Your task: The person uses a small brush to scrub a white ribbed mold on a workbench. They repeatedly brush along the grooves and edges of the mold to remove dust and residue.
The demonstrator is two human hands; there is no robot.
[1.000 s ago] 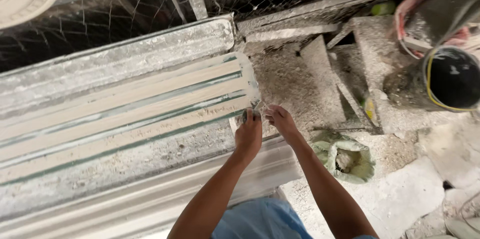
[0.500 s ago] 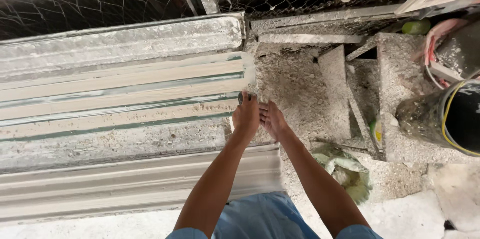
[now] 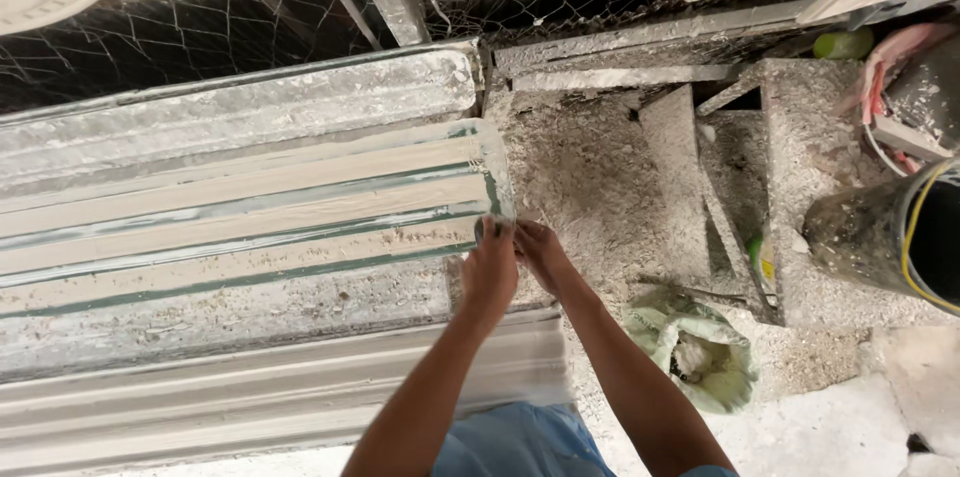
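A single head-worn camera looks steeply down from above the person's own arms, which enter from the bottom edge. The left hand [image 3: 489, 272] and right hand [image 3: 540, 252] sit near the frame's centre; the long ribbed mould [image 3: 240, 207] stretches leftward from them, close below.

Both hands, left hand [image 3: 489, 272] and right hand [image 3: 541, 252], grip the ribbed mould [image 3: 250, 207] end.

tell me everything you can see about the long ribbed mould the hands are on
The mould is a long, pale, plaster-crusted channel lying flat, running from the left edge to its end near the middle. Lengthwise ribs alternate cream bands with thin green lines. Its surface looks wet and gritty. The left hand and right hand touch its end corner.
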